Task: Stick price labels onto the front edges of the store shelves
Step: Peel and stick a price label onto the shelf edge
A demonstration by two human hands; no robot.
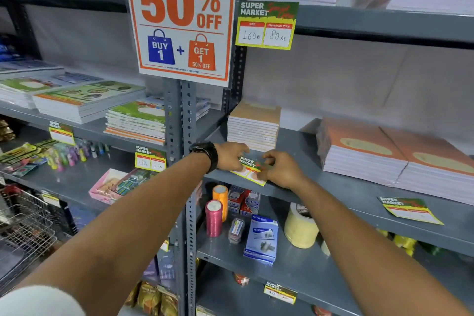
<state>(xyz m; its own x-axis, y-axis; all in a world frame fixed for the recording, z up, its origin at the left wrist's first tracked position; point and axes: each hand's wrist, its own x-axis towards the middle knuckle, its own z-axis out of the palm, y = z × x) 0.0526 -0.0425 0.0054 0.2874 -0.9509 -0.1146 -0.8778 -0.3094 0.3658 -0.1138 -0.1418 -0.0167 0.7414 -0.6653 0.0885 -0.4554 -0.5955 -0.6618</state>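
Observation:
A green, red and yellow price label (248, 165) lies at the front left corner of a grey shelf (341, 187). My left hand (232, 155), with a black watch on the wrist, grips the label's left side. Its right side is pinched by my right hand (280, 170). My fingers cover part of the label. Another loose label (409, 210) rests flat on the same shelf further right, near the front edge. One filled-in label (266, 25) is stuck on the shelf edge above.
Stacks of notebooks (395, 155) and a smaller stack (254, 126) sit on this shelf. Below are thread spools (214, 217), a tape roll (300, 228) and a stapler box (264, 238). A slotted upright post (188, 161) carries a large 50% off poster (180, 18). Wire baskets (23, 223) stand left.

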